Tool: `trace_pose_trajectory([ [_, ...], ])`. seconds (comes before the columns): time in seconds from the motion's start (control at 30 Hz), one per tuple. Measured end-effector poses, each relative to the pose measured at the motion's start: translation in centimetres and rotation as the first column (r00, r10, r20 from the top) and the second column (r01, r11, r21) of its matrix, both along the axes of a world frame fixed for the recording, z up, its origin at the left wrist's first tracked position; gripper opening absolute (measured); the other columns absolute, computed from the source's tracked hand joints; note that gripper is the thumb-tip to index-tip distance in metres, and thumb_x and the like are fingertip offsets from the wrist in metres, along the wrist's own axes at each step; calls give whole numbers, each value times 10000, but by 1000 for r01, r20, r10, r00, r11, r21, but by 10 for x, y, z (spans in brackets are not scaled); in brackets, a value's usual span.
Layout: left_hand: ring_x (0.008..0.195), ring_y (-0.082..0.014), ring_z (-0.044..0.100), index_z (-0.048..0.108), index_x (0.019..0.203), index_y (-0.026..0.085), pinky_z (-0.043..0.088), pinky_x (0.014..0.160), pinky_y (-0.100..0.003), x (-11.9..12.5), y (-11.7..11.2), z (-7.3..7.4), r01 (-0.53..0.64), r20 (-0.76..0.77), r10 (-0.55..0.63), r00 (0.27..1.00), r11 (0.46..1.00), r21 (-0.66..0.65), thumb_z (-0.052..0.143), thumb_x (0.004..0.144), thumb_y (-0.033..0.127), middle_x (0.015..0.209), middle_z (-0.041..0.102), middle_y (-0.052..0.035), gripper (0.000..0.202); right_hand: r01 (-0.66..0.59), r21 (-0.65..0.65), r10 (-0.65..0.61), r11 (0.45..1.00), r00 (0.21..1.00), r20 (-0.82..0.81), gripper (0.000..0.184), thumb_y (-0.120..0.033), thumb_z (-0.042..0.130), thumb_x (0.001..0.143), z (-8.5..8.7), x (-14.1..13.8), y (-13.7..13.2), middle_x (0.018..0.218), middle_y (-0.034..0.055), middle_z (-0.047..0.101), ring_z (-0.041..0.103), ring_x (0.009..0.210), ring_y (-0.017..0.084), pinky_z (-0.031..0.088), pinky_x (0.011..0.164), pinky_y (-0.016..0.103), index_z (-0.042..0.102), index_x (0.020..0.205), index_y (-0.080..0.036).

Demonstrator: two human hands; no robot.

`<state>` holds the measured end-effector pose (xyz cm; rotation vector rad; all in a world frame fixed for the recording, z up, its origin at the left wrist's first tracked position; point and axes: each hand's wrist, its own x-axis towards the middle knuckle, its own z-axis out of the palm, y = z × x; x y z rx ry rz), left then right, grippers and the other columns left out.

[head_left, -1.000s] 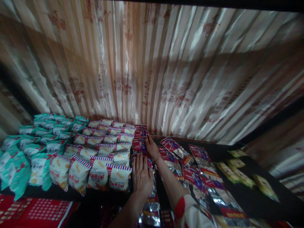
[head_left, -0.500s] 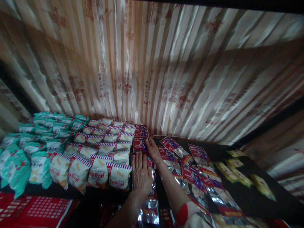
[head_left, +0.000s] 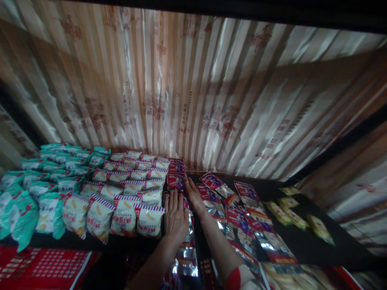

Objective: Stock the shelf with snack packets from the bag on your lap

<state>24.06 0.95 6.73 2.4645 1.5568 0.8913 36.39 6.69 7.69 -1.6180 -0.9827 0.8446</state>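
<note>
My left hand lies flat, fingers stretched forward, on a column of red and purple snack packets with silver lower parts. Along the right side of that column rests my right hand, its fingers extended and its palm turned toward the packets. Neither hand is wrapped round anything. Immediately left of the column stand rows of white snack bags with red and blue striped tops. Right of my right forearm, more red and purple packets lie loosely on the black shelf, some at an angle and overlapping.
Teal bags fill the shelf's left end. Several yellow packs lie scattered at the right. A striped, printed sheet hangs behind the shelf. Below the front edge is a red plastic basket.
The view has shifted slightly, so the shelf appears a little further left. My left hand stays flat on the packets, and my right hand has slid slightly nearer along the column's side.
</note>
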Motion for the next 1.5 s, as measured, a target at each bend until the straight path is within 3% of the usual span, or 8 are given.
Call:
trace_pose_trajectory([
  [0.23,1364,-266,294,431,1345,131,272,1123,-481,-4,-2,2,2,-14,-1,1000,1000,14,395,890,299,1445,390,-125,487,57,-48,-58,997,998,-3,744,-627,478,775,-1,3,-22,1440,114,404,329,1352,242,206,1129,382,450,1353,-159],
  [0.53,1377,-269,263,446,1330,110,262,1127,-489,-3,-14,3,35,-9,-35,999,999,7,395,887,276,1440,393,-143,475,78,6,-78,997,996,40,728,-625,458,775,-3,-6,-54,1434,100,417,330,1351,234,196,1135,378,470,1336,-161],
  [0.7,1385,-271,239,463,1303,100,307,1104,-499,-5,-28,2,70,41,-73,996,995,68,376,883,221,1426,413,-143,446,122,52,-125,991,990,63,707,-621,443,771,-7,-12,-72,1419,119,434,352,1336,249,218,1126,396,519,1288,-145],
  [0.93,1337,-234,354,520,1254,103,393,1073,-421,-9,-65,0,259,83,-263,961,964,54,344,858,120,1362,499,-124,433,266,121,-280,956,953,120,611,-553,429,785,-11,-27,-118,1279,157,559,482,1211,257,304,1071,405,576,1189,-118],
  [1.23,1197,-197,504,552,1217,132,415,1059,-376,-30,-129,-13,450,171,-438,882,892,-37,336,897,186,1228,607,-95,390,413,205,-433,887,899,67,477,-490,398,839,-23,-62,-197,1193,134,591,519,1135,233,345,1035,402,582,1115,-148],
  [1.37,1068,-187,568,587,1148,140,469,986,-346,-45,-158,-27,521,222,-495,840,850,-80,292,915,196,1115,649,-90,380,415,229,-442,880,894,78,426,-456,402,859,-40,-79,-232,1190,123,584,515,1129,227,354,1022,396,576,1106,-157],
  [1.5,1005,-192,592,604,1091,151,501,928,-338,-58,-178,-49,538,196,-504,841,819,-202,318,890,183,1057,662,-88,351,391,159,-405,906,912,64,412,-430,398,858,-62,-94,-258,1178,123,586,525,1111,228,366,1011,392,566,1114,-155],
])
